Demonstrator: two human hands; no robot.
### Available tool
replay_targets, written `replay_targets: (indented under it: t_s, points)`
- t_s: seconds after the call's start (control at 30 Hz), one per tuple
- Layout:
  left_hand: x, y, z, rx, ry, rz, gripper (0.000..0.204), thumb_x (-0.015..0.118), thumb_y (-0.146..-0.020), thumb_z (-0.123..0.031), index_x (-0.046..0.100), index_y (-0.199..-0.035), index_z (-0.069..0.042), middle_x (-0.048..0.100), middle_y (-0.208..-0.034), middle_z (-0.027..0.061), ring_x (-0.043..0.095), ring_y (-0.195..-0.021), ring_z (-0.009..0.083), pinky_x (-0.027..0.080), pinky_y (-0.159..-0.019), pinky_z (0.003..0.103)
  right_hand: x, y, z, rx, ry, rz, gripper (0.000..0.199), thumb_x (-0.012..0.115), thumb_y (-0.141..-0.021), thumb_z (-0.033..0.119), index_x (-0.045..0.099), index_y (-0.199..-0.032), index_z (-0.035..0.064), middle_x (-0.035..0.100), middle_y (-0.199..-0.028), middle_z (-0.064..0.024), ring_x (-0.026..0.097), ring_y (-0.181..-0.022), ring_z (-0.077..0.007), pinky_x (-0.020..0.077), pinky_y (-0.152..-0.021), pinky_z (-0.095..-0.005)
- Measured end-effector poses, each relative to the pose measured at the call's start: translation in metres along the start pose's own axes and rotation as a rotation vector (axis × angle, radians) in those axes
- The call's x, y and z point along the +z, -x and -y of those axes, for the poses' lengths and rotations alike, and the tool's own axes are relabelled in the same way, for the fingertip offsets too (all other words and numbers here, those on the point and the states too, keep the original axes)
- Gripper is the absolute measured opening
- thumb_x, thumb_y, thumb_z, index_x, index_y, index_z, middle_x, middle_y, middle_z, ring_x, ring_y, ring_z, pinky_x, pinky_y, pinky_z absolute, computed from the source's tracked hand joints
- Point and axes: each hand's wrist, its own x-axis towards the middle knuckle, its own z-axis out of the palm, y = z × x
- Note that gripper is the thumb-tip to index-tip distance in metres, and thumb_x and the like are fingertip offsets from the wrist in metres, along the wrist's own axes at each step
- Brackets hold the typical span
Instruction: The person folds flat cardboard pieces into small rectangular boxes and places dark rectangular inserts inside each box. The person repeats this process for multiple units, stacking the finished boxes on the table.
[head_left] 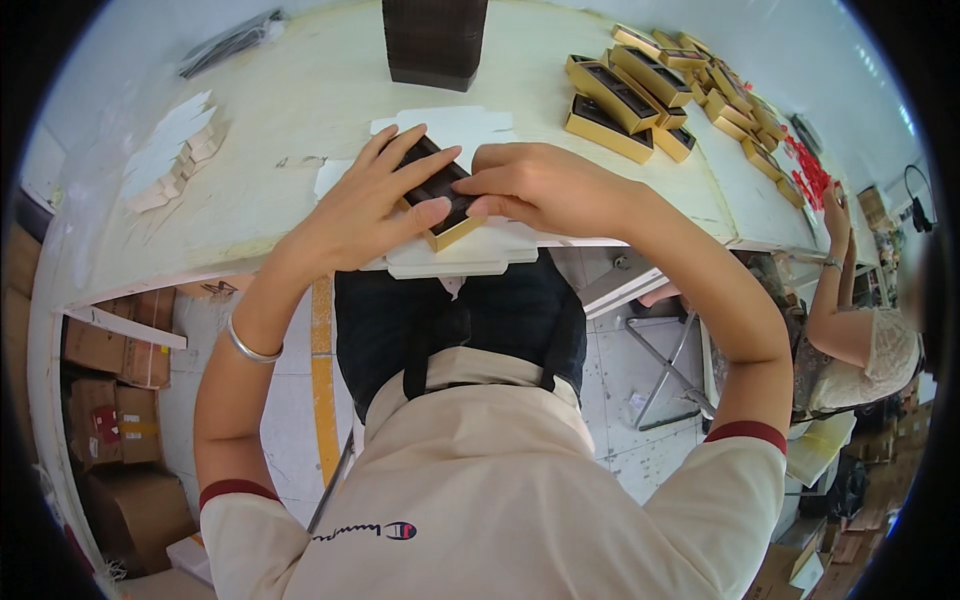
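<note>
Long gold paperboard box [456, 235] lies at near table edge, middle, on flat white paperboard sheets [450, 263]; dark brown insert [438, 186] sits within. Left hand [362, 207]: fingers spread wide across box, thumb at near end. Right hand [555, 188]: thumb and forefinger narrow, tips against insert's right side; pinch or press, cannot tell. Far middle: tall dark brown stack [433, 45]. Far right: heaped gold boxes [606, 138]. Left: folded white paperboard pieces [165, 160].
</note>
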Motion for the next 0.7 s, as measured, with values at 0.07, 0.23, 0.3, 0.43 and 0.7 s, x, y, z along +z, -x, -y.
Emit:
replay_targets:
  t_s: [0.07,0.23,0.3,0.43,0.7]
  points:
    - [0.008,0.004,-0.003,0.022,-0.176,-0.052,0.055,0.047,-0.090,-0.041,0.041,-0.140,-0.018,0.027,-0.149,0.0148,0.019,-0.138,0.0368,0.017,-0.112,0.048,0.013,0.011,0.004,-0.076,0.152,-0.148,0.042,0.063,-0.083,0.029,0.059,-0.113,0.0004,0.053,-0.118,-0.0190,0.056,-0.101,-0.0327,0.0473,-0.083,-0.0371]
    - [0.002,0.004,-0.010,-0.008,-0.120,0.044,0.053,0.043,-0.092,-0.038,0.039,-0.141,-0.015,0.025,-0.149,0.0180,0.015,-0.139,0.0384,0.013,-0.112,0.048,0.042,0.021,0.020,-0.026,0.232,-0.319,0.056,0.065,-0.080,0.038,0.055,-0.116,-0.0041,0.044,-0.131,-0.0198,0.052,-0.107,-0.0356,0.0453,-0.089,-0.0395]
    - [0.006,0.002,-0.002,0.029,-0.087,0.046,0.054,0.043,-0.092,-0.036,0.039,-0.141,-0.014,0.024,-0.148,0.0193,0.016,-0.138,0.0388,0.014,-0.112,0.048,0.046,0.019,0.024,-0.001,0.177,-0.360,0.057,0.067,-0.078,0.038,0.055,-0.115,-0.0041,0.044,-0.130,-0.0203,0.053,-0.105,-0.0354,0.0458,-0.088,-0.0394]
    - [0.009,0.002,-0.008,-0.024,-0.028,0.029,0.054,0.045,-0.089,-0.030,0.039,-0.140,-0.011,0.023,-0.148,0.0201,0.017,-0.137,0.0394,0.016,-0.111,0.046,0.061,0.012,0.034,0.037,0.207,-0.528,0.060,0.073,-0.070,0.039,0.056,-0.107,-0.0048,0.049,-0.120,-0.0221,0.057,-0.094,-0.0318,0.0480,-0.079,-0.0379]
    - [-0.004,0.004,-0.005,-0.013,0.518,-0.255,0.044,0.052,-0.090,-0.027,0.048,-0.129,-0.007,0.040,-0.137,0.0189,0.031,-0.132,0.0315,0.026,-0.107,0.041,0.062,0.001,0.036,0.132,-0.021,-0.658,0.039,0.072,-0.070,0.015,0.058,-0.101,-0.0032,0.054,-0.112,-0.0234,0.057,-0.096,-0.0350,0.0474,-0.083,-0.0404]
